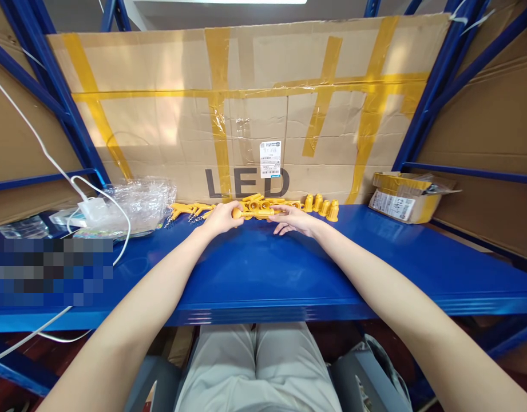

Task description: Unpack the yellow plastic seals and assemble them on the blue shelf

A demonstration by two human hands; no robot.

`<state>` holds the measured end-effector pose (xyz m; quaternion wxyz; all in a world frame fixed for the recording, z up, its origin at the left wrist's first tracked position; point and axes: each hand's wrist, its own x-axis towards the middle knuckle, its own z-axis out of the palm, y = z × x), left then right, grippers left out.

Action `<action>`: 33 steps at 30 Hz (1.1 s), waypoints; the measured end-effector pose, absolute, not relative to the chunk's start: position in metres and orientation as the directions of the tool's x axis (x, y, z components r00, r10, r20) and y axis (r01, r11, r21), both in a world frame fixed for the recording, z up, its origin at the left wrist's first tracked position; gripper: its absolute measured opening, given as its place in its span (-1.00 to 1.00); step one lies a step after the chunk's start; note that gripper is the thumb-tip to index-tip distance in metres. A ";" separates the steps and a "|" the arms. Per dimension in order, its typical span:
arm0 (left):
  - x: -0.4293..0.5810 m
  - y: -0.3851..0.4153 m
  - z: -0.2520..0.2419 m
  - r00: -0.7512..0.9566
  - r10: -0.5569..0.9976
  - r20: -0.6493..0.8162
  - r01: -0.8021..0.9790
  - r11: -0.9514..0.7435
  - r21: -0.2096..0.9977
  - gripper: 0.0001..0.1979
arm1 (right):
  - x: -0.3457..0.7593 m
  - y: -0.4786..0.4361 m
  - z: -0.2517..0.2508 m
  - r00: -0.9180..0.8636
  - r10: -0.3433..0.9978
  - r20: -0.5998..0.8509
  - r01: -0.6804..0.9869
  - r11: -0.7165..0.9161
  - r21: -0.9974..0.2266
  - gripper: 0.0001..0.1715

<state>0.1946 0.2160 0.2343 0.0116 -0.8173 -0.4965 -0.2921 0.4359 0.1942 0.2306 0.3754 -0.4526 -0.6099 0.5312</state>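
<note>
My left hand (pixel 222 220) is closed around a small yellow plastic part (pixel 236 213), whose rounded end shows at the fingertips. My right hand (pixel 298 221) reaches in from the other side with its fingers apart, the tips at the end of a yellow cylindrical part (pixel 262 214); whether they touch it I cannot tell. Behind both hands lies a pile of yellow plastic pieces (pixel 265 203), some hollow. Left of my left hand are several yellow handles with metal spirals, like corkscrews (pixel 183 211). Right of my right hand, several yellow bell-shaped caps (pixel 332 211) stand upright.
A cardboard sheet (pixel 169 131) marked LED backs the blue shelf (pixel 263 274). Clear plastic bags (pixel 138 203), a white charger (pixel 91 212) and its cable are at left. A small open cardboard box (pixel 404 200) sits at right. Blue posts frame both sides.
</note>
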 end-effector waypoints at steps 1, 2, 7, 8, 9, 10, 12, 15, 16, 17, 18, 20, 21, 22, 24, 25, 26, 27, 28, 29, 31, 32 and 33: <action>0.195 0.216 0.234 0.329 0.806 0.493 0.830 -0.496 0.256 -0.70 | 0.436 0.195 0.230 -0.283 0.959 0.005 0.147 0.048 -0.988 -0.43; 0.195 0.216 0.234 0.320 0.806 0.497 0.840 -0.484 0.244 -0.67 | 0.436 0.195 0.230 -0.260 0.965 0.019 0.145 0.059 -0.988 -0.47; 0.197 0.214 0.233 0.306 0.801 0.515 0.859 -0.466 0.214 -0.65 | 0.435 0.198 0.228 -0.240 0.970 0.023 0.141 0.058 -0.988 -0.57; 0.197 0.213 0.233 0.308 0.799 0.516 0.860 -0.466 0.209 -0.66 | 0.435 0.198 0.228 -0.240 0.971 0.025 0.136 0.059 -0.989 -0.57; 0.197 0.213 0.233 0.310 0.799 0.516 0.861 -0.466 0.205 -0.66 | 0.435 0.199 0.228 -0.237 0.971 0.028 0.131 0.060 -0.990 -0.57; 0.198 0.213 0.234 0.310 0.799 0.515 0.862 -0.465 0.202 -0.66 | 0.436 0.198 0.228 -0.233 0.972 0.030 0.127 0.061 -0.990 -0.57; 0.198 0.213 0.234 0.309 0.801 0.513 0.864 -0.461 0.200 -0.66 | 0.435 0.198 0.228 -0.228 0.973 0.033 0.126 0.063 -0.990 -0.58; 0.198 0.212 0.233 0.304 0.805 0.510 0.865 -0.457 0.206 -0.65 | 0.435 0.196 0.230 -0.230 0.973 0.033 0.132 0.065 -0.989 -0.69; 0.198 0.212 0.233 0.303 0.805 0.510 0.864 -0.458 0.209 -0.65 | 0.435 0.195 0.230 -0.235 0.971 0.032 0.135 0.066 -0.989 -0.74; 0.198 0.212 0.233 0.303 0.803 0.513 0.863 -0.460 0.210 -0.65 | 0.435 0.195 0.230 -0.241 0.970 0.032 0.140 0.067 -0.988 -0.79; 0.198 0.212 0.233 0.304 0.801 0.516 0.861 -0.463 0.210 -0.66 | 0.435 0.194 0.231 -0.247 0.969 0.032 0.145 0.070 -0.987 -0.82; 0.199 0.212 0.233 0.309 0.794 0.524 0.857 -0.471 0.207 -0.66 | 0.434 0.195 0.231 -0.251 0.968 0.023 0.157 0.065 -0.986 -0.78; 0.199 0.211 0.233 0.312 0.791 0.526 0.856 -0.475 0.206 -0.67 | 0.434 0.195 0.230 -0.248 0.969 0.012 0.165 0.055 -0.985 -0.72; 0.200 0.211 0.233 0.315 0.790 0.526 0.854 -0.477 0.205 -0.67 | 0.434 0.195 0.230 -0.242 0.970 0.000 0.173 0.043 -0.984 -0.67; 0.200 0.210 0.234 0.319 0.792 0.520 0.854 -0.478 0.205 -0.66 | 0.433 0.195 0.230 -0.238 0.971 -0.024 0.195 0.024 -0.981 -0.58; 0.201 0.209 0.234 0.319 0.794 0.518 0.855 -0.477 0.204 -0.66 | 0.433 0.195 0.230 -0.240 0.970 -0.031 0.209 0.020 -0.978 -0.55; 0.201 0.209 0.235 0.318 0.796 0.515 0.857 -0.474 0.203 -0.66 | 0.432 0.194 0.230 -0.241 0.970 -0.035 0.221 0.020 -0.975 -0.53; 0.201 0.208 0.235 0.318 0.799 0.511 0.860 -0.470 0.200 -0.65 | 0.432 0.194 0.230 -0.240 0.970 -0.039 0.229 0.018 -0.973 -0.52; 0.201 0.208 0.235 0.318 0.801 0.507 0.863 -0.466 0.196 -0.65 | 0.432 0.194 0.230 -0.235 0.971 -0.044 0.234 0.012 -0.972 -0.51; 0.202 0.208 0.235 0.320 0.803 0.503 0.865 -0.464 0.191 -0.65 | 0.432 0.194 0.230 -0.227 0.972 -0.053 0.235 0.002 -0.972 -0.50; 0.202 0.208 0.235 0.327 0.803 0.499 0.867 -0.465 0.181 -0.64 | 0.431 0.195 0.229 -0.214 0.974 -0.070 0.228 -0.020 -0.973 -0.49; 0.202 0.209 0.235 0.331 0.800 0.500 0.865 -0.469 0.177 -0.64 | 0.431 0.196 0.229 -0.212 0.974 -0.077 0.225 -0.028 -0.974 -0.49; 0.202 0.209 0.234 0.335 0.797 0.503 0.863 -0.474 0.175 -0.64 | 0.431 0.196 0.229 -0.211 0.974 -0.084 0.224 -0.035 -0.974 -0.49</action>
